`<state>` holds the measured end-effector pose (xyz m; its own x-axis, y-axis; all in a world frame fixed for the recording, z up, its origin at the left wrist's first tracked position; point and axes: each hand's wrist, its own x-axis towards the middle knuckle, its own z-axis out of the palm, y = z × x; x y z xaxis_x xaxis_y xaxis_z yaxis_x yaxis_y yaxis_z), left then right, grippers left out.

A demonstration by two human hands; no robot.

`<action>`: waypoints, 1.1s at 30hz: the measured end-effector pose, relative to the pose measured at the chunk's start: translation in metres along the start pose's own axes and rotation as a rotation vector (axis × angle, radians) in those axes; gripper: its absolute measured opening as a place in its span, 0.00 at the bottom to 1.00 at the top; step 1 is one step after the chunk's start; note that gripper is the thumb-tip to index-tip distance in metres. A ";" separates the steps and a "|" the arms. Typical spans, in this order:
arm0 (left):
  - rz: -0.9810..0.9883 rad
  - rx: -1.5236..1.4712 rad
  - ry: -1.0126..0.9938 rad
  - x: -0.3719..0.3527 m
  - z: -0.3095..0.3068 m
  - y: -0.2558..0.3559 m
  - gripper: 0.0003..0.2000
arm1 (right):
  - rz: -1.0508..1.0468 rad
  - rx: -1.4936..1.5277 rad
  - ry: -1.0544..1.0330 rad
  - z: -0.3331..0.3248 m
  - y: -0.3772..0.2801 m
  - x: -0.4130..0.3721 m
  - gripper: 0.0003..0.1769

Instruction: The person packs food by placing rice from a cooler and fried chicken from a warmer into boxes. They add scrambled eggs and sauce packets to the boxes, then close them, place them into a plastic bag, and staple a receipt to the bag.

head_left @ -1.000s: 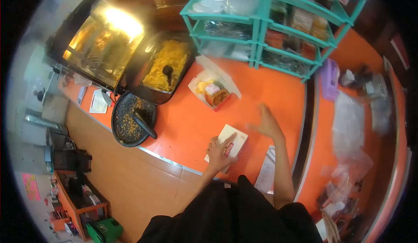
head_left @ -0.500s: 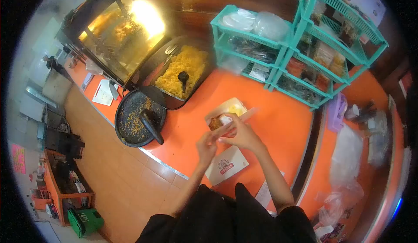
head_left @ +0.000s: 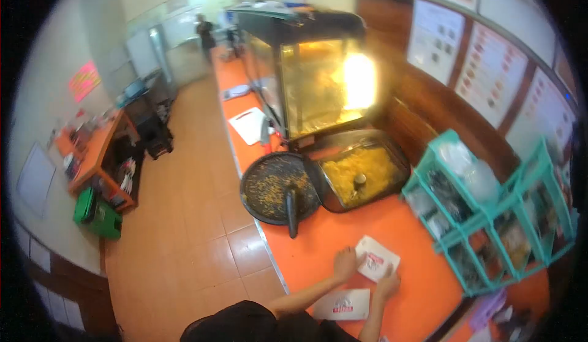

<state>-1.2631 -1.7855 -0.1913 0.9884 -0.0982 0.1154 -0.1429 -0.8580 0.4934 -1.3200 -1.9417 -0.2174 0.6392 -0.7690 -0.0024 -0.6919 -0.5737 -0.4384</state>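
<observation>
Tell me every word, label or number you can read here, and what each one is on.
None can be read.
Red logo on the farther white box: blurred.
Red logo on the nearer white box: blurred.
Menu posters on the wall: too small.
Pink sign on the left wall: blurred.

white box (head_left: pixel 377 257), red logo | orange counter (head_left: pixel 343 231) | teal racks (head_left: pixel 484 219) | black pan (head_left: pixel 272 187)

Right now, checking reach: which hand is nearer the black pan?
Left. The left hand is on the box edge facing the pan; right hand on its far edge.
</observation>
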 end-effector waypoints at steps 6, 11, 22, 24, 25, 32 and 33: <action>-0.086 -0.351 -0.453 0.024 -0.008 -0.016 0.28 | -0.164 0.173 -0.158 -0.017 0.031 0.006 0.30; 0.137 -0.851 -0.205 0.000 -0.003 -0.029 0.24 | -0.217 0.696 -0.166 -0.014 0.052 0.007 0.23; 0.150 -0.839 -0.030 0.006 0.004 -0.020 0.21 | -0.114 1.108 -0.187 -0.001 0.068 0.025 0.34; 0.178 -0.861 -0.046 0.005 -0.006 -0.019 0.21 | -0.082 1.182 -0.206 0.000 0.072 0.022 0.38; 0.158 -0.891 -0.060 0.004 0.001 -0.021 0.21 | -0.053 1.238 -0.230 -0.003 0.074 0.019 0.41; 0.108 -0.898 -0.095 0.008 0.016 -0.027 0.22 | -0.387 0.792 -0.056 -0.031 0.053 -0.003 0.47; 0.087 -0.839 -0.089 0.009 0.018 -0.027 0.22 | -0.249 0.862 -0.155 -0.017 0.062 0.004 0.47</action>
<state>-1.2492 -1.7725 -0.2191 0.9673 -0.2166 0.1318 -0.1743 -0.1906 0.9661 -1.3658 -1.9855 -0.2295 0.8176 -0.5690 0.0883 -0.0772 -0.2603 -0.9624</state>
